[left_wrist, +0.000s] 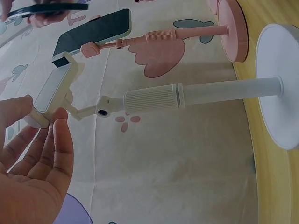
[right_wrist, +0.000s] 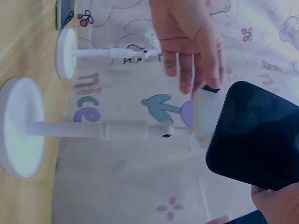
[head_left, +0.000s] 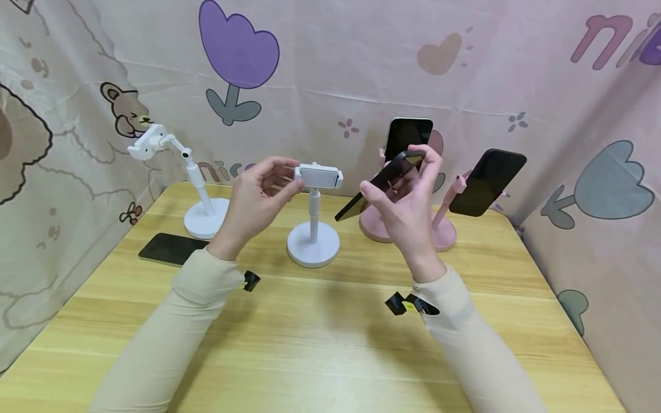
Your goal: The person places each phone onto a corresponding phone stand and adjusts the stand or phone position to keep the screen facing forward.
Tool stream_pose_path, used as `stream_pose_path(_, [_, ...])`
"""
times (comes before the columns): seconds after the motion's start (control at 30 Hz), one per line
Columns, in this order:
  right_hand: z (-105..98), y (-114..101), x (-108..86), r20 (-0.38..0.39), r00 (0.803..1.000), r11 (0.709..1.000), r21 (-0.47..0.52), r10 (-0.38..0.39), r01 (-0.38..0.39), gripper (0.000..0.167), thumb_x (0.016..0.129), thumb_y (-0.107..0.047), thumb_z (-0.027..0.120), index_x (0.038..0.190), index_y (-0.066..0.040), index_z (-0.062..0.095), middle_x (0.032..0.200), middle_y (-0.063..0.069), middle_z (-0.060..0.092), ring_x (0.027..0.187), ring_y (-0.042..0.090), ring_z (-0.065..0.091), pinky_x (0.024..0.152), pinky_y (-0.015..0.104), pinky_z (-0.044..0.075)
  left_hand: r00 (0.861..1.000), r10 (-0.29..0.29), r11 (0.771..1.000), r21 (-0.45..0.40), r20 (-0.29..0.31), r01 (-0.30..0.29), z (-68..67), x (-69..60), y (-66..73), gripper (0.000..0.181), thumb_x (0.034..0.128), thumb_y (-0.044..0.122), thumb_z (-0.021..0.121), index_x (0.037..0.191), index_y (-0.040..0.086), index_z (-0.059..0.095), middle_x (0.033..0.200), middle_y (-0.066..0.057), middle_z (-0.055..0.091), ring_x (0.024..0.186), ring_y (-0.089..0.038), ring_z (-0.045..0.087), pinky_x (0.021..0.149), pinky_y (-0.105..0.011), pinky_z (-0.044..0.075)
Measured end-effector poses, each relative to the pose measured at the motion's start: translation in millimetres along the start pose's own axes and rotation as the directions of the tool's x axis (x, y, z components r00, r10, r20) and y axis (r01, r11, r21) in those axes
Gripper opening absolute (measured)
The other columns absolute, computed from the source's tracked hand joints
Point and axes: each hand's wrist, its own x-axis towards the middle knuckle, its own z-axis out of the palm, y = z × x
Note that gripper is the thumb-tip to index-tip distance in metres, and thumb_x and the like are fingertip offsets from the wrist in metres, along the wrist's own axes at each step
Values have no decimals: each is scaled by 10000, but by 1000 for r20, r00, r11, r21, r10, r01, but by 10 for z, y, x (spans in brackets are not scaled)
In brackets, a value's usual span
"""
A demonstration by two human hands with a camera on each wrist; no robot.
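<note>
A white phone stand (head_left: 314, 229) stands upright mid-table, its round base on the wood. My left hand (head_left: 258, 198) pinches one end of its clamp (head_left: 318, 176) between thumb and fingers, as the left wrist view shows too. In my right hand (head_left: 410, 206) is a black smartphone (head_left: 384, 180), gripped by its edges and tilted, to the right of the clamp and apart from it. The right wrist view shows the phone's dark screen (right_wrist: 254, 135) near the clamp, with part of the right hand cut off by the frame.
Another white phone stand (head_left: 205, 218) stands at the back left, its clamp bare. A phone (head_left: 172, 249) lies flat before it. At the back right, two pink stands (head_left: 444, 232) each bear a phone (head_left: 487, 182). A printed curtain (head_left: 330, 69) hangs behind the wooden table (head_left: 310, 344).
</note>
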Motion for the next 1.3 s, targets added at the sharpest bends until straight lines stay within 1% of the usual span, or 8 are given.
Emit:
stream_pose_path(0.1, [55, -59, 66, 3, 1000, 999, 20, -26, 26, 798, 831, -172, 856, 1407, -259, 311, 1233, 84, 628, 1118, 228, 685, 843, 228, 599, 1000, -2, 1000, -5, 5, 2, 2, 5, 3, 316, 1004, 158, 781, 1297, 64, 709, 1128, -138, 785, 871, -106, 729, 748, -152, 596])
stream_pose_path(0.23, [116, -102, 152, -5, 996, 996, 28, -86, 86, 783, 823, -176, 870, 1368, -250, 312, 1100, 54, 571, 945, 225, 649, 755, 217, 580, 1000, -2, 1000, -12, 15, 3, 4, 10, -7, 321, 1000, 147, 784, 1299, 61, 705, 1121, -136, 782, 847, -117, 737, 717, -167, 603])
stream_pose_path(0.33, [156, -119, 204, -15, 994, 992, 55, -109, 110, 765, 824, -145, 866, 1347, -235, 316, 1100, 48, 522, 876, 241, 587, 716, 231, 553, 1000, -5, 1000, -18, 21, 5, 7, 11, -5, 317, 1002, 147, 781, 1298, 62, 705, 1114, -140, 779, 836, -89, 736, 705, -169, 603])
stream_pose_path(0.47, [200, -142, 256, -37, 993, 990, 83, -115, 117, 766, 823, -118, 871, 1326, -219, 302, 1195, 37, 508, 931, 248, 591, 765, 250, 559, 1000, -9, 1000, -26, 26, 9, 14, 9, -15, 313, 999, 144, 784, 1292, 66, 707, 1102, -132, 777, 827, -91, 738, 690, -180, 603])
stream_pose_path(0.7, [286, -236, 403, -109, 988, 990, 78, -107, 116, 772, 775, -133, 888, 1285, -192, 311, 1093, 33, 551, 932, 243, 579, 795, 273, 519, 1000, -8, 1000, -13, 24, 8, 18, 22, -15, 311, 989, 145, 797, 1279, 69, 713, 1107, -116, 781, 861, -147, 736, 729, -210, 615])
stream_pose_path(0.87, [367, -311, 480, -120, 988, 992, 67, -101, 109, 757, 778, -138, 886, 1267, -178, 310, 1043, 20, 589, 940, 233, 598, 849, 280, 513, 1000, -10, 1000, -22, 23, 11, 7, 32, -4, 311, 980, 126, 805, 1268, 58, 710, 1111, -119, 779, 877, -129, 728, 735, -194, 616])
stream_pose_path(1.07, [451, -308, 564, -101, 987, 983, 127, -124, 137, 706, 771, -54, 887, 1194, -147, 330, 989, 32, 611, 902, 234, 637, 824, 275, 540, 1000, -5, 999, -38, 24, 6, 3, 58, 10, 306, 964, 85, 812, 1244, 28, 702, 1139, -124, 758, 895, -110, 734, 750, -208, 632])
stream_pose_path(1.3, [538, -290, 620, -120, 985, 979, 148, -124, 142, 702, 765, -55, 898, 1199, -137, 352, 992, 26, 610, 919, 231, 619, 822, 288, 539, 1000, 0, 998, -69, 22, 2, -7, 80, 6, 302, 951, 66, 822, 1224, 18, 704, 1128, -125, 763, 891, -103, 738, 734, -194, 629])
